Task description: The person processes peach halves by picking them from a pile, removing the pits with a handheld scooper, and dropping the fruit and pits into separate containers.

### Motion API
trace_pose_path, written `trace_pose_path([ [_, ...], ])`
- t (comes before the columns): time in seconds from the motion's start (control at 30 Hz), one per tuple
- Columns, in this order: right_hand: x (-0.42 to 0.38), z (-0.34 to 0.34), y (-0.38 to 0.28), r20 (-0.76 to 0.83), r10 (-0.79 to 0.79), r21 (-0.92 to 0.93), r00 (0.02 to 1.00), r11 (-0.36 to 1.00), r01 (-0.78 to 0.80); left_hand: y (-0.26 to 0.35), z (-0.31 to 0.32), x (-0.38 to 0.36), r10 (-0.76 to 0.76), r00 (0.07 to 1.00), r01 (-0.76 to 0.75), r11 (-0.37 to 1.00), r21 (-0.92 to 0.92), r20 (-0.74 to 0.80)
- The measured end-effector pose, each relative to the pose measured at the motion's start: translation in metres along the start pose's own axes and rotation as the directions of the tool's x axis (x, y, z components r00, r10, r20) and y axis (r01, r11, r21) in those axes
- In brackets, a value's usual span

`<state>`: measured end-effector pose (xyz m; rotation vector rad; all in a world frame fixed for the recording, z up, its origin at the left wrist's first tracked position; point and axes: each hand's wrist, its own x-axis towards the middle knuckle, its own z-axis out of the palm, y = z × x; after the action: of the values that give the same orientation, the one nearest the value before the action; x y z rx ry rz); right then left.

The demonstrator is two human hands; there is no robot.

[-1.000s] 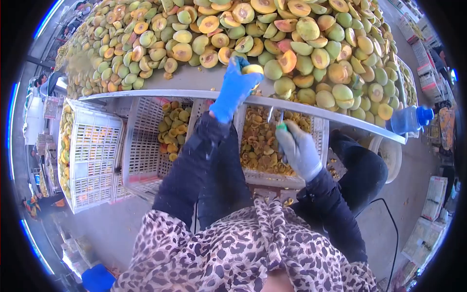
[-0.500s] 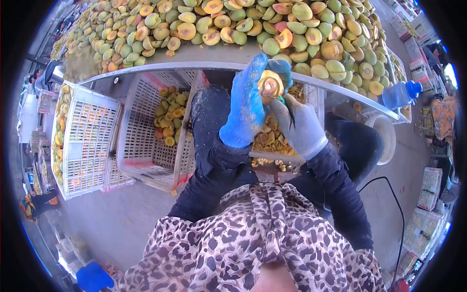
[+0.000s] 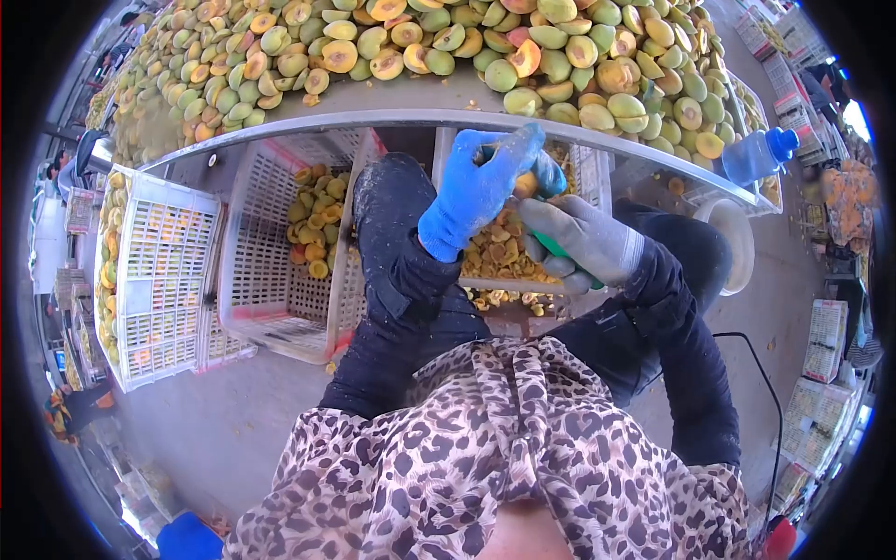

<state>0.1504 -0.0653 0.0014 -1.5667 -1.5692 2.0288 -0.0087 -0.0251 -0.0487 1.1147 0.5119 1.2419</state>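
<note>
My left hand (image 3: 471, 191), in a blue glove, is wrapped round a halved fruit (image 3: 526, 185), which shows only partly between the fingers. Right beside it, my right hand (image 3: 583, 238) in a grey glove is closed on a green-handled tool (image 3: 551, 245); the tool's working end is hidden near the fruit. Both hands are above a crate of peelings and cut pieces (image 3: 504, 250) between my knees. Beyond them, a large heap of halved green and yellow fruit (image 3: 448, 37) lies on a metal-edged table (image 3: 401, 96).
A white crate (image 3: 280, 238) holding some fruit halves stands left of my leg, with a fuller crate (image 3: 163, 271) farther left. To the right are a blue bottle (image 3: 751, 159) on the table edge, a white bucket (image 3: 737, 247) and a black cable (image 3: 765, 383). People sit at both far sides.
My left hand has turned, covering most of the fruit's cut face. My right hand has shifted slightly right and lower, and the green handle now shows more.
</note>
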Motion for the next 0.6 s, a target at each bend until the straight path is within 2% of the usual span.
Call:
trace_pose_path([
  [0.03,0.002,0.001,0.004,0.117,0.025,0.274,0.993,0.96,-0.057,-0.002,-0.001,0.0,0.048,0.998,-0.048,0.999,0.003,0.031],
  [0.07,0.006,0.003,0.008,0.235,0.016,0.519,0.972,0.843,-0.139,-0.007,0.003,-0.001,0.047,0.998,-0.047,0.999,0.002,0.029],
  [0.1,0.011,0.008,0.016,0.235,0.017,0.519,0.972,0.843,-0.14,-0.015,0.01,-0.001,0.066,0.982,-0.077,0.996,-0.053,-0.179],
  [0.13,0.017,0.014,0.025,0.378,-0.201,0.724,0.904,0.673,-0.153,-0.015,0.016,0.002,0.074,0.921,-0.121,0.987,-0.101,-0.384],
  [0.17,0.019,0.019,0.031,0.441,-0.433,0.859,0.786,0.459,-0.229,-0.008,0.011,0.002,0.004,0.966,-0.079,0.957,-0.28,-0.26],
  [0.2,0.017,0.022,0.032,0.449,-0.43,0.855,0.783,0.461,-0.237,-0.012,0.008,0.002,0.004,0.963,-0.082,0.957,-0.278,-0.269],
  [0.27,0.014,0.021,0.028,0.259,-0.445,0.885,0.857,0.466,-0.026,-0.024,-0.002,0.006,-0.06,0.793,-0.278,0.849,-0.448,-0.606],
  [0.3,0.018,0.011,0.023,0.015,-0.239,0.64,0.971,0.749,0.175,-0.022,-0.015,-0.001,-0.111,0.833,-0.151,0.896,-0.417,-0.541],
  [0.33,0.034,0.004,0.032,0.016,-0.241,0.646,0.97,0.743,0.174,-0.023,-0.023,-0.005,-0.114,0.833,-0.145,0.899,-0.413,-0.541],
  [0.37,0.054,0.001,0.053,-0.416,-0.318,-0.134,0.852,0.948,0.288,-0.025,-0.028,-0.011,-0.146,0.838,-0.092,0.912,-0.399,-0.525],
  [0.4,0.061,0.002,0.053,-0.554,-0.625,-0.785,0.55,0.613,-0.094,-0.028,-0.03,-0.014,-0.171,0.844,-0.046,0.921,-0.387,-0.508],
  [0.43,0.06,0.001,0.051,-0.531,-0.625,-0.782,0.572,0.622,-0.046,-0.03,-0.03,-0.016,-0.178,0.825,0.011,0.954,-0.3,-0.537],
  [0.47,0.061,0.003,0.047,-0.521,-0.628,-0.787,0.579,0.616,-0.04,-0.034,-0.03,-0.021,-0.175,0.819,0.004,0.954,-0.3,-0.547],
  [0.5,0.061,0.01,0.041,-0.489,-0.669,-0.81,0.559,0.586,-0.007,-0.038,-0.029,-0.029,0.037,0.863,-0.005,0.998,0.066,-0.504],
  [0.53,0.063,0.013,0.034,-0.456,-0.719,-0.836,0.524,0.548,0.025,-0.042,-0.029,-0.029,0.231,0.898,-0.056,0.904,0.424,-0.374],
  [0.57,0.066,0.016,0.03,-0.433,-0.708,-0.865,0.558,0.5,-0.035,-0.05,-0.024,-0.023,0.001,0.834,-0.027,0.999,-0.039,-0.551],
  [0.6,0.068,0.018,0.03,-0.427,-0.72,-0.87,0.547,0.492,-0.031,-0.046,-0.021,-0.023,0.017,0.836,-0.042,0.999,-0.032,-0.548],
])
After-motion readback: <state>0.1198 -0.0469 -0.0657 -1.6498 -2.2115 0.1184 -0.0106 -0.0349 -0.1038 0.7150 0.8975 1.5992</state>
